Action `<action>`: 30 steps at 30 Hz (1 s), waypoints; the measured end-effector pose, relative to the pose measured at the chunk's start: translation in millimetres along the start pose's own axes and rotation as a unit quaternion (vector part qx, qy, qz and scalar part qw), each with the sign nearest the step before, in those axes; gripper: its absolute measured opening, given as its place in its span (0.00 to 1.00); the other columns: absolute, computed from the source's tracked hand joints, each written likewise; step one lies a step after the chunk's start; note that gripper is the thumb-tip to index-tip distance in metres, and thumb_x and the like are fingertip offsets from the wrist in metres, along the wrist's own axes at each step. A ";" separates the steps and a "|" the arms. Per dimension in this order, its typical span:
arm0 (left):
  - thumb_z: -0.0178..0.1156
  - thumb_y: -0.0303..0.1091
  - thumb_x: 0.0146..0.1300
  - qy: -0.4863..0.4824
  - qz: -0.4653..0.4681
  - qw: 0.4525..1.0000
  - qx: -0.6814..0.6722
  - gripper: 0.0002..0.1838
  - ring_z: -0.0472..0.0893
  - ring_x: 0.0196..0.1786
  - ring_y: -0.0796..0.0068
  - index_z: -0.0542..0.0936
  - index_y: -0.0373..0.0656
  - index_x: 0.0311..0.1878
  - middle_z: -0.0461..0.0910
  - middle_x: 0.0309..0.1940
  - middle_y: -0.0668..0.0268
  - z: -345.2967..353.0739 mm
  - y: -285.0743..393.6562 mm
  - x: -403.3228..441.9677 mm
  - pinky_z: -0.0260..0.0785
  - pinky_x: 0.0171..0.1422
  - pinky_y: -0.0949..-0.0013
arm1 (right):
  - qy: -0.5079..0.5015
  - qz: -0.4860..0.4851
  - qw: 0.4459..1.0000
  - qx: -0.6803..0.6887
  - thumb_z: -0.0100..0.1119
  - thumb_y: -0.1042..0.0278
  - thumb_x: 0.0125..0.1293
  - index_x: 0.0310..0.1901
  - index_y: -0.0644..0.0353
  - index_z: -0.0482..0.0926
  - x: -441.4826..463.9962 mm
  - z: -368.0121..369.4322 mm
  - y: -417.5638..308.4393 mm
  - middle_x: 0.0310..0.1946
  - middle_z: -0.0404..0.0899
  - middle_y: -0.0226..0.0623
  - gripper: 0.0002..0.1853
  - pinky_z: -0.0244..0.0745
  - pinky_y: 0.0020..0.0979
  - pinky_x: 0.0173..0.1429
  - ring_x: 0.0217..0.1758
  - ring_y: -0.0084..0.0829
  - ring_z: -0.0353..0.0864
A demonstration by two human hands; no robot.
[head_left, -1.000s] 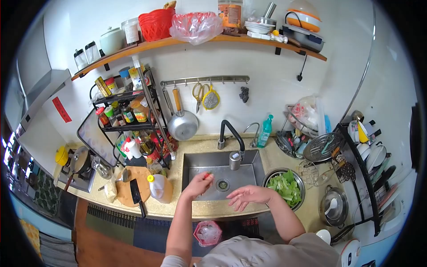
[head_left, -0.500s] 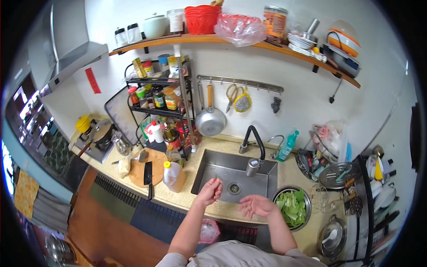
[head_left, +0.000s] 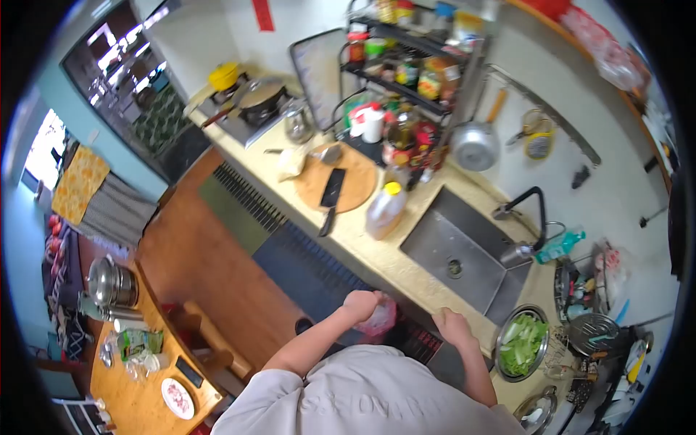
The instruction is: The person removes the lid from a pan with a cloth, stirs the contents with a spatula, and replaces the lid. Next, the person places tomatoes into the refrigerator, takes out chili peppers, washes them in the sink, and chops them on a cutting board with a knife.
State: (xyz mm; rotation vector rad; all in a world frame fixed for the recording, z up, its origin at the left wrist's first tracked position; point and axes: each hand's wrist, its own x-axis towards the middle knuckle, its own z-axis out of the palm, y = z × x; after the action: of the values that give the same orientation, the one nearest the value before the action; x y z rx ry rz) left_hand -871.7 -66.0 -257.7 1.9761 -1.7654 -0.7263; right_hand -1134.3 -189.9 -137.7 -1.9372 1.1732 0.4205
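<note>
Greens (head_left: 523, 337) at right sit gathered by their bowl (head_left: 510, 373); my left hand (head_left: 362, 305) and right hand (head_left: 452, 325) curl, any grip unclear.

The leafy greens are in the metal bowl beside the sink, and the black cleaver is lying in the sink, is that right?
Not quite: the black cleaver lies on the round wooden cutting board, not in the sink, as the head view shows. The leafy greens are in the metal bowl beside the sink.
</note>
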 end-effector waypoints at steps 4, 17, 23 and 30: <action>0.58 0.43 0.66 -0.044 -0.018 0.989 -0.142 0.14 0.81 0.39 0.42 0.77 0.39 0.38 0.82 0.31 0.52 -64.5 -47.0 -64.5 0.72 0.40 0.49 | -0.070 -0.064 0.972 -0.213 0.60 0.47 0.64 0.56 0.61 0.77 25.6 58.1 -50.3 0.44 0.83 0.53 0.27 0.77 0.45 0.53 0.45 0.52 0.83; 0.57 0.41 0.68 0.049 -0.138 0.976 -0.160 0.13 0.78 0.41 0.39 0.75 0.38 0.36 0.79 0.31 0.44 -205.0 -223.1 -123.2 0.69 0.43 0.46 | 0.062 -0.137 0.977 -0.150 0.59 0.54 0.66 0.53 0.60 0.78 102.2 153.8 -278.4 0.43 0.82 0.52 0.21 0.76 0.47 0.53 0.50 0.50 0.82; 0.55 0.39 0.69 0.031 -0.097 0.980 -0.172 0.13 0.78 0.42 0.38 0.75 0.38 0.37 0.79 0.32 0.43 -226.4 -236.5 -52.5 0.69 0.43 0.46 | 0.160 -0.104 0.981 -0.041 0.62 0.58 0.63 0.54 0.61 0.77 149.0 138.9 -297.2 0.49 0.81 0.52 0.21 0.75 0.45 0.57 0.53 0.50 0.80; 0.55 0.38 0.68 0.028 -0.075 0.992 -0.095 0.12 0.79 0.41 0.41 0.76 0.38 0.38 0.81 0.33 0.45 -262.9 -255.6 32.8 0.70 0.43 0.46 | 0.279 -0.066 0.957 0.039 0.63 0.62 0.63 0.61 0.61 0.68 259.1 112.8 -333.3 0.52 0.75 0.55 0.27 0.75 0.48 0.56 0.54 0.55 0.77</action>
State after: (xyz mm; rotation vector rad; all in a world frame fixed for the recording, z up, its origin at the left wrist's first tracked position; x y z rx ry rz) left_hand -507.2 -78.8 -208.3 1.9933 -1.4683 -0.8452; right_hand -704.5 -173.3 -214.7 -2.1140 1.3650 -0.2655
